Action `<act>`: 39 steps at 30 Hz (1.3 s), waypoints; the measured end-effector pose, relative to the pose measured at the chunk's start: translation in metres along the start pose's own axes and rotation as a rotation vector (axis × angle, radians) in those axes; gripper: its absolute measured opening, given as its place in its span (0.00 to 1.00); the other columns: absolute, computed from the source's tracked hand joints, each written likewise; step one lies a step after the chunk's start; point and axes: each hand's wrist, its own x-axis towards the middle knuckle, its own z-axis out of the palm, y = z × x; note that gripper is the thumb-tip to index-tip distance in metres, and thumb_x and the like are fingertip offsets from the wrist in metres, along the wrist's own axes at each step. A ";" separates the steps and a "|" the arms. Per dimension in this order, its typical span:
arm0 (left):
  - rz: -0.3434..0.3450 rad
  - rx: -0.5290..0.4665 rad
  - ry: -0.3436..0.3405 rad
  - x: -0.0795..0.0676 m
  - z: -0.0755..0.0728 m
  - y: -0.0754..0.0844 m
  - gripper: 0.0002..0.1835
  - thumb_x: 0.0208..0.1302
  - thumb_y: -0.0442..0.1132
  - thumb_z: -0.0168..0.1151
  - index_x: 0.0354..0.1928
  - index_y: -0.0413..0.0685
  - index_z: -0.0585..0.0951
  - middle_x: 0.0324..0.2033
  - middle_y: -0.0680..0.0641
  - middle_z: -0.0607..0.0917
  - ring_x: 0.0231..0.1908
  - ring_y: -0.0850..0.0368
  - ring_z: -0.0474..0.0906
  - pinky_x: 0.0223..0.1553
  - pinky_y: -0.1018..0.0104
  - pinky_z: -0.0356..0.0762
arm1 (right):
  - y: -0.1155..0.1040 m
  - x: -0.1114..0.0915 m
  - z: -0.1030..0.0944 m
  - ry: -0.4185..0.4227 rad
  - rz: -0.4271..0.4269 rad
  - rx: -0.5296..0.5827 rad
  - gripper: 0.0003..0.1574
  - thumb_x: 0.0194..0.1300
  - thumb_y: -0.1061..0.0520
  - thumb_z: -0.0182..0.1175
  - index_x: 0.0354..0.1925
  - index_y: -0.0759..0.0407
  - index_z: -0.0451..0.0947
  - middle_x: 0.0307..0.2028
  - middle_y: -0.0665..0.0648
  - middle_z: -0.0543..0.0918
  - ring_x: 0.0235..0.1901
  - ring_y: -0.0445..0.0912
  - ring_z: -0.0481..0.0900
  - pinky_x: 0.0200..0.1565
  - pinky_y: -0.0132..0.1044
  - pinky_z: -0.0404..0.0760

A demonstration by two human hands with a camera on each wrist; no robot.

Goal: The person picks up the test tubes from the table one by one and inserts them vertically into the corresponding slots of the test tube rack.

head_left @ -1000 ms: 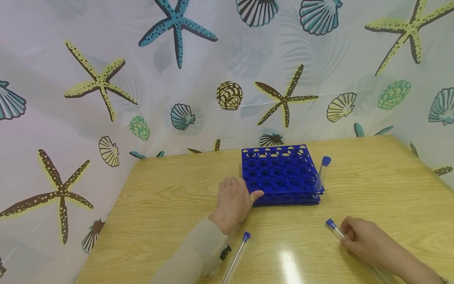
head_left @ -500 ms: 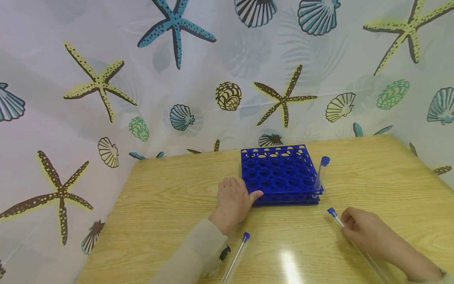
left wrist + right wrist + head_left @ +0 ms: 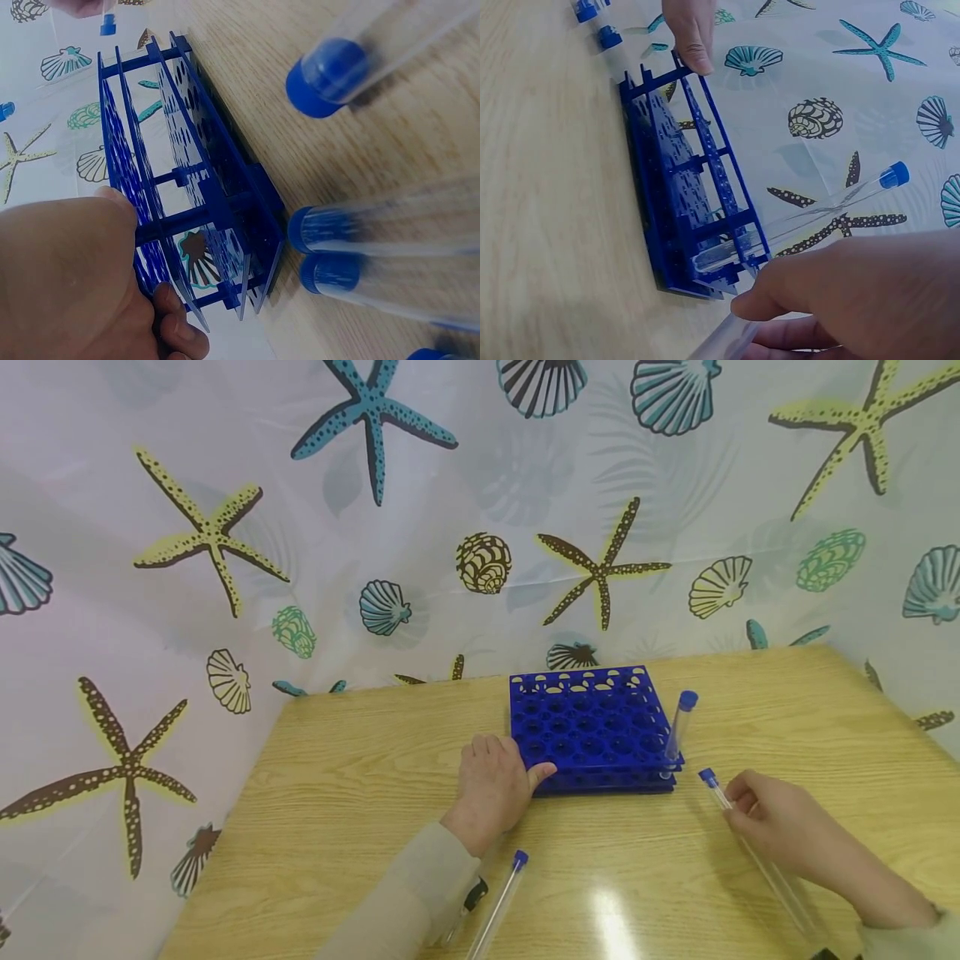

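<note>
A blue test tube rack (image 3: 585, 727) stands on the table, its rows of round holes facing up. My left hand (image 3: 491, 789) grips its near left corner, thumb along the front edge and fingers curled round the end, as the left wrist view shows. One capped test tube (image 3: 679, 733) stands slightly tilted in the front right corner hole. To the right of the rack, my right hand (image 3: 787, 831) pinches a clear test tube (image 3: 776, 881) below its blue cap. That tube slants, cap end up and away from me; its lower end reaches toward the table's near side.
Another blue-capped tube (image 3: 498, 902) lies on the wooden table (image 3: 360, 760) beside my left sleeve. Several capped tubes, one with a blue cap (image 3: 326, 79), lie near the rack in the left wrist view. A patterned curtain (image 3: 420, 527) hangs behind the table.
My right hand has moved forward toward the rack, lifting the cap end of the test tube off the table. My left hand and the rack have stayed still.
</note>
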 end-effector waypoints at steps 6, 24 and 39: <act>-0.004 -0.008 -0.011 0.000 0.000 0.000 0.39 0.69 0.72 0.23 0.26 0.45 0.67 0.22 0.51 0.62 0.26 0.55 0.57 0.29 0.66 0.54 | -0.006 0.008 -0.010 0.022 0.005 0.022 0.15 0.69 0.59 0.57 0.47 0.71 0.74 0.35 0.56 0.82 0.35 0.45 0.79 0.29 0.32 0.78; -0.003 -0.003 -0.007 0.000 0.002 -0.001 0.39 0.69 0.72 0.23 0.25 0.46 0.66 0.21 0.52 0.62 0.24 0.55 0.58 0.27 0.66 0.55 | -0.022 0.019 -0.031 0.188 -0.023 0.004 0.21 0.75 0.55 0.52 0.55 0.73 0.70 0.42 0.69 0.81 0.40 0.58 0.81 0.35 0.47 0.82; 0.006 0.006 -0.029 0.001 0.001 0.000 0.40 0.69 0.72 0.21 0.26 0.46 0.67 0.21 0.52 0.62 0.25 0.55 0.58 0.28 0.66 0.56 | -0.038 0.025 -0.041 0.430 -0.151 0.068 0.18 0.74 0.63 0.52 0.56 0.72 0.69 0.47 0.71 0.78 0.47 0.62 0.77 0.36 0.11 0.68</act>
